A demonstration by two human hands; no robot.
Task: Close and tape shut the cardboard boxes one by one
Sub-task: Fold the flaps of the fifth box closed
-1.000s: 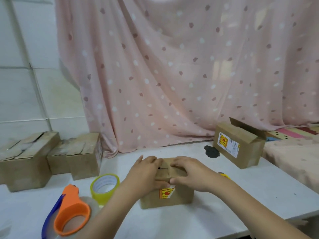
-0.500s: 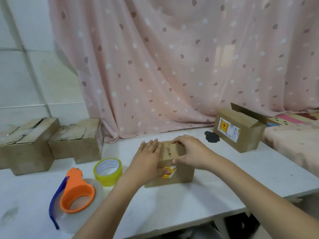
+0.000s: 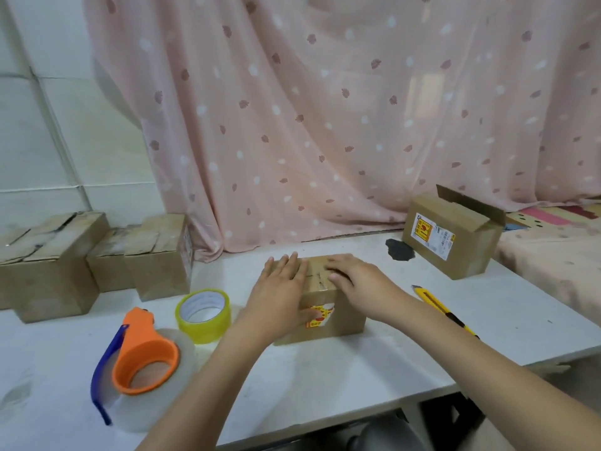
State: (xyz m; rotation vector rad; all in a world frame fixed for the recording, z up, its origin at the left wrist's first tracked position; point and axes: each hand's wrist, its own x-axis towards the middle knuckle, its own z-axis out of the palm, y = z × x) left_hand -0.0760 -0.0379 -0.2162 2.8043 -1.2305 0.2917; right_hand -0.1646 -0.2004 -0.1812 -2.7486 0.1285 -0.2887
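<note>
Two flat hands, left hand (image 3: 282, 289) and right hand (image 3: 357, 281), press the small cardboard box (image 3: 338, 315) mid-desk.
Tape dispenser (image 3: 143, 369) and yellow tape roll (image 3: 204, 314) sit left; utility knife (image 3: 439, 305) right; open-flapped box (image 3: 450, 234) at the far right edge.

Boxes: matt brown cardboard, centre box (image 3: 328, 307) with a glossy printed sticker. Tape dispenser (image 3: 143, 362): smooth orange plastic, clear glossy roll. Yellow tape roll (image 3: 204, 315) glossy. Table (image 3: 325, 379) smooth white (slightly scuffed). Curtain (image 3: 325, 125): thin pink cloth.
</note>
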